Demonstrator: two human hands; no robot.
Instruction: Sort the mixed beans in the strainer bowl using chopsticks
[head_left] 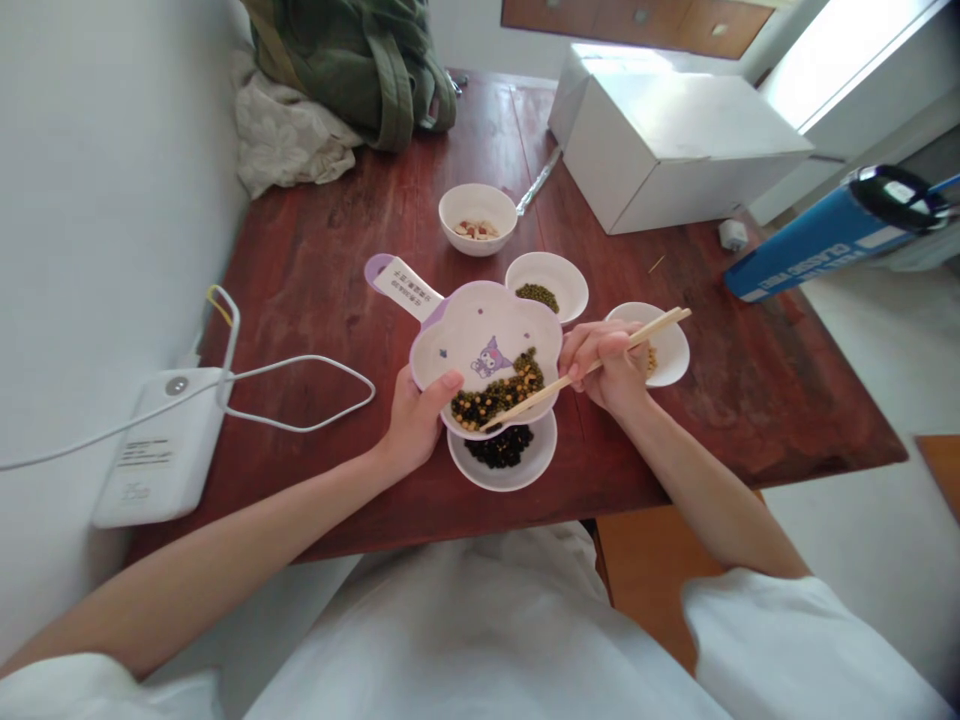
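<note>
My left hand [415, 417] grips the near rim of a flower-shaped lilac plate [469, 335] with a cartoon print, lifted and tilted toward me. Mixed green, yellow and dark beans [499, 388] lie heaped at its low edge. My right hand [607, 362] is closed on a pair of wooden chopsticks [660, 325], whose tips reach into the beans. Just under the plate sits a white dish of black beans [504, 452].
On the red-brown wooden table [330, 260] stand a dish of green beans [547, 285], a bowl of pale nuts [478, 218] and a dish partly behind my right hand [666, 350]. A white box [675, 150], blue tube [825, 235], green bag [360, 60] and white charger with cable [161, 440] surround them.
</note>
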